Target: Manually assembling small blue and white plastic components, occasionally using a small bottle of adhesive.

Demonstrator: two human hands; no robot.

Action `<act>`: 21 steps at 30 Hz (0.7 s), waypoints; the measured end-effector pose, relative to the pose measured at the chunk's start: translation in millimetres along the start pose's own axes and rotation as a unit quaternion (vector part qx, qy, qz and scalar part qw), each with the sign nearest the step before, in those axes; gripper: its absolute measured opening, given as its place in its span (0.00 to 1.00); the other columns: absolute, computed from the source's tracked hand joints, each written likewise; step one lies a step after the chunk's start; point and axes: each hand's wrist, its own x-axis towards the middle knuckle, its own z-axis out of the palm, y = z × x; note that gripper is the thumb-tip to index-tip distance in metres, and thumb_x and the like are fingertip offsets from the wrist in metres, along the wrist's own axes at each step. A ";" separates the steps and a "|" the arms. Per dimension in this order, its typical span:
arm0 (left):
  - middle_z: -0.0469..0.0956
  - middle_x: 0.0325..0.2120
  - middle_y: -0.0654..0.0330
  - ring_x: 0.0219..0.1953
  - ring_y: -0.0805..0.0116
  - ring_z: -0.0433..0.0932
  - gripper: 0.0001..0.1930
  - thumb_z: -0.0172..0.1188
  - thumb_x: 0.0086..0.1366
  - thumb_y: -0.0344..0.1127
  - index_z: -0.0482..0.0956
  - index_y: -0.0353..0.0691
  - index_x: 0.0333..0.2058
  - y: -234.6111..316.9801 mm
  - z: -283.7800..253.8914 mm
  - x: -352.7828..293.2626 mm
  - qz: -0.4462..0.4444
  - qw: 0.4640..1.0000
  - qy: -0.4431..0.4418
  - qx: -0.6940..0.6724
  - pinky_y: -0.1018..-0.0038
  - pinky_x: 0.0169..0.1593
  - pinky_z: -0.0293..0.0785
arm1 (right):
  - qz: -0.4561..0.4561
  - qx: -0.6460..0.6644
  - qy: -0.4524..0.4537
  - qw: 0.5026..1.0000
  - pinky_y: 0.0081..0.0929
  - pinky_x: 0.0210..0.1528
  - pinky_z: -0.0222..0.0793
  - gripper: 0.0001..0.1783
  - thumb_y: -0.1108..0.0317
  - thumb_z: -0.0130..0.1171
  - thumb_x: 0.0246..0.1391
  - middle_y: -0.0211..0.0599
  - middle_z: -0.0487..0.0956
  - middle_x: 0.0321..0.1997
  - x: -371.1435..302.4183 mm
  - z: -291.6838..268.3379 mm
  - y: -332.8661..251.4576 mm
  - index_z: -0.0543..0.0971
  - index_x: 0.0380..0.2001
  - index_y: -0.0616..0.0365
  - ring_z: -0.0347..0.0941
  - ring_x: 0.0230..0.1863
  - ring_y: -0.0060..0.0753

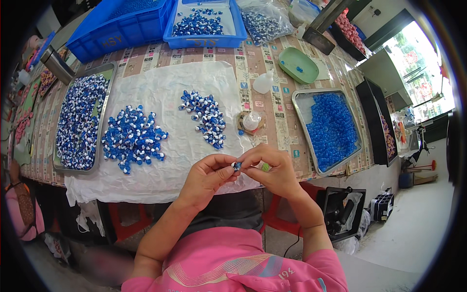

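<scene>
The left hand (209, 176) and right hand (270, 168) pinch one blue-white piece (236, 166), fingertips closed on it, above the near edge of the sheet (121, 184). Similar pieces (80, 124) in the left tray (106, 76) and two heaps (130, 138) seem finished; blue beads (332, 129) in the right tray (305, 103) seem left.

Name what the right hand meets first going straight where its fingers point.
The right hand would first meet the small blue piece, then likely the left hand; depth is unclear.
</scene>
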 end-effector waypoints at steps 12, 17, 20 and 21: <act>0.83 0.38 0.54 0.38 0.70 0.83 0.11 0.62 0.66 0.25 0.80 0.31 0.47 1.8 0.3 -3.2 -0.010 1.000 0.011 -0.004 0.75 0.44 0.83 | 0.033 0.026 -0.024 0.999 0.26 0.41 0.74 0.08 0.80 0.68 0.40 0.35 0.84 0.33 1.5 -3.4 -1.4 0.84 0.27 0.59 0.80 0.37 0.30; 0.83 0.37 0.53 0.36 0.69 0.84 0.11 0.63 0.65 0.26 0.81 0.32 0.46 4.8 -0.6 -5.4 -0.029 0.999 0.016 -0.006 0.75 0.43 0.84 | 0.025 0.041 -0.062 0.997 0.26 0.41 0.74 0.06 0.80 0.68 0.41 0.36 0.84 0.31 6.6 -5.7 -2.5 0.84 0.26 0.59 0.81 0.36 0.30; 0.84 0.36 0.53 0.36 0.69 0.84 0.11 0.64 0.65 0.25 0.81 0.32 0.46 5.7 1.6 -5.5 -0.041 0.999 0.021 -0.009 0.74 0.42 0.84 | 0.019 0.038 -0.069 0.997 0.26 0.40 0.74 0.05 0.80 0.68 0.42 0.36 0.85 0.31 6.4 -7.2 -0.8 0.84 0.25 0.59 0.81 0.36 0.30; 0.84 0.36 0.53 0.36 0.69 0.84 0.11 0.64 0.65 0.25 0.81 0.32 0.45 5.7 2.8 -5.3 -0.045 0.999 0.023 -0.014 0.74 0.42 0.84 | 0.019 0.038 -0.069 0.997 0.26 0.40 0.74 0.05 0.80 0.68 0.42 0.36 0.85 0.31 6.2 -7.8 0.4 0.84 0.25 0.59 0.81 0.36 0.30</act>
